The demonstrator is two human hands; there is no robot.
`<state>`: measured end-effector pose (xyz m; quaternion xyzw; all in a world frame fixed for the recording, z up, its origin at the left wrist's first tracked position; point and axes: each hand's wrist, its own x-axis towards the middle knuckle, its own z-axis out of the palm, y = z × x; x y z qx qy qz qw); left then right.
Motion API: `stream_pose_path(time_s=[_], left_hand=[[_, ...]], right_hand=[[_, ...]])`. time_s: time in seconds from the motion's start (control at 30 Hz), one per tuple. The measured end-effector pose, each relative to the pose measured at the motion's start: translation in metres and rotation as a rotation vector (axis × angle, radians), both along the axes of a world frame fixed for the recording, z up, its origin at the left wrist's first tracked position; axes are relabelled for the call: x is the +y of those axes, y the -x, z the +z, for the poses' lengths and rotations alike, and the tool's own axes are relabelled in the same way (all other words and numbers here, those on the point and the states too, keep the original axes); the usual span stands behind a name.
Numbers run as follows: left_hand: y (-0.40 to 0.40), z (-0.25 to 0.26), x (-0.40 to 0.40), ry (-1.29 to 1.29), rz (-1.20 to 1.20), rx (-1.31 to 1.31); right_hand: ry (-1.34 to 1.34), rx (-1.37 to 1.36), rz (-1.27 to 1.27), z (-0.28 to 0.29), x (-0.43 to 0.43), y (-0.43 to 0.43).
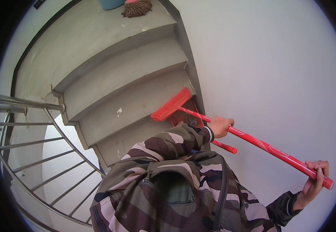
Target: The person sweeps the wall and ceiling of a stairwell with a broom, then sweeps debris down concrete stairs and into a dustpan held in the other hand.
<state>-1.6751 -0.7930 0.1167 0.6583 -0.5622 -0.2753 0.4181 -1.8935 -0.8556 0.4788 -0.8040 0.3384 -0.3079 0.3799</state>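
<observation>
A red push broom crosses the view, its patterned handle (266, 145) slanting along the white wall. Partway down that handle my left hand (220, 127) is closed around it. My right hand (316, 177) grips it close to the top end. The broom's head (172, 105), with red bristles, is over a stair tread beside the wall; whether it touches the tread I cannot tell. Behind it, partly hidden by the broom and my left sleeve, a red dustpan (186, 114) holds some dark, tangled debris. A short red handle end (228, 148) shows below my left wrist.
Curved concrete steps (124, 63) rise to a landing (78, 43). On the landing are a blue bucket (111, 3) and a mop head (137, 8) with brown strands. A metal railing (66, 139) bends along the left side. The white wall (257, 58) bounds the right.
</observation>
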Motion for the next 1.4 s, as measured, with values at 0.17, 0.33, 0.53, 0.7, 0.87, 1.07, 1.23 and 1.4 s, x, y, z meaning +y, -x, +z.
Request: stream_pose_path(time_s=[0.17, 0.33, 0.53, 0.7, 0.87, 1.07, 1.23, 1.4], left_hand=[[0.012, 0.009, 0.005, -0.018, -0.094, 0.104], [0.026, 0.042, 0.012, -0.003, -0.127, 0.192], [-0.033, 0.052, 0.029, 0.097, 0.193, -0.154], [-0.084, -0.042, 0.018, 0.112, 0.255, -0.189], [-0.042, -0.068, -0.008, 0.007, 0.081, -0.145], [0.004, 0.007, 0.009, -0.008, -0.154, -0.055], [-0.030, 0.029, 0.005, 0.106, 0.029, -0.130], [-0.081, -0.059, -0.022, 0.064, 0.140, -0.195]], right_hand=[[0.072, 0.035, -0.002, 0.011, 0.012, -0.003], [0.160, 0.037, 0.033, 0.041, -0.004, 0.036], [0.023, -0.137, 0.095, 0.010, -0.017, 0.037], [-0.158, -0.180, 0.054, -0.085, 0.011, -0.032], [-0.094, -0.096, -0.087, -0.085, 0.022, -0.001], [0.084, -0.153, -0.073, -0.017, 0.032, 0.047], [0.084, -0.225, -0.007, -0.013, 0.021, 0.030], [-0.033, -0.169, 0.002, -0.093, 0.020, -0.012]])
